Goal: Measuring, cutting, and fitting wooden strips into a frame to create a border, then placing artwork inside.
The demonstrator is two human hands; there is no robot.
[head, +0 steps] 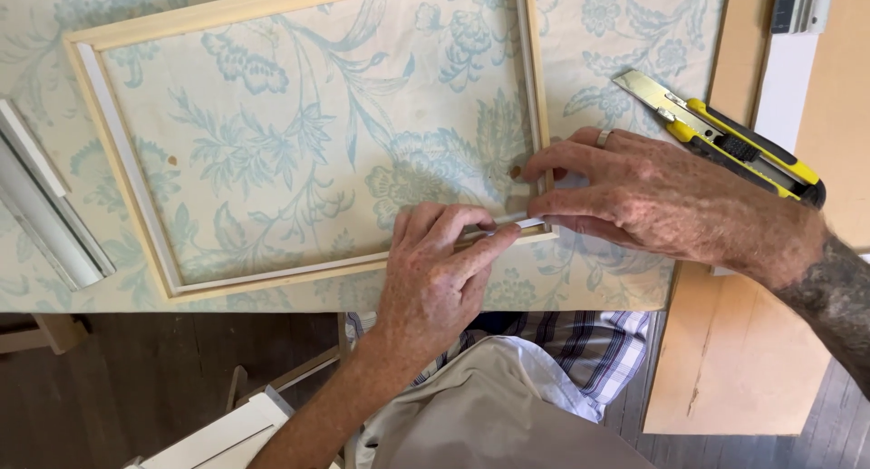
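Note:
A light wooden frame (127, 183) lies flat on a cloth with a pale blue flower pattern (299, 143). A thin white strip (272, 274) lines the inside of the frame's near rail. My left hand (435, 279) pinches this strip near the frame's near right corner, thumb and forefinger closed on it. My right hand (662, 197), with a ring on one finger, presses its fingertips on the same corner, touching the strip's end and the frame's right rail.
A yellow and black utility knife (725, 138) lies just beyond my right hand. White moulding pieces (45, 211) rest at the left. A brown board (734, 360) sits at the right, a ruler end (802, 2) at the top right. The table edge runs near my body.

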